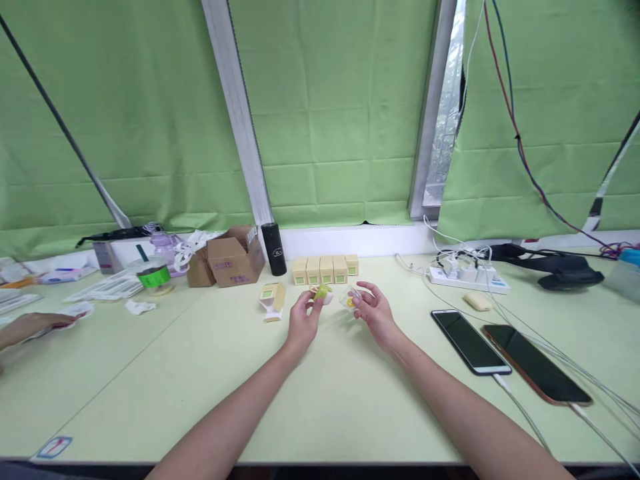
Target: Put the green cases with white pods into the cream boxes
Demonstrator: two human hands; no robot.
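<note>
My left hand [305,319] is closed in a pinch on a small white jar with a yellow-green top [323,293], held just above the pale green table [320,400]. My right hand [374,310] grips a small clear cap or lid with a yellow spot [349,301], fingers curled round it. The two hands are close together, a few centimetres apart. Just left of my left hand an open cream box [273,300] lies on the table. Behind the hands stands a row of several small cream boxes [325,269].
A black tumbler [273,249] and brown cardboard boxes [230,257] stand at the back. Two phones [470,341] [536,363] on cables and a power strip [467,275] lie to the right. Another person's hand [35,325] rests at the left edge, near papers and a green-taped cup [154,275].
</note>
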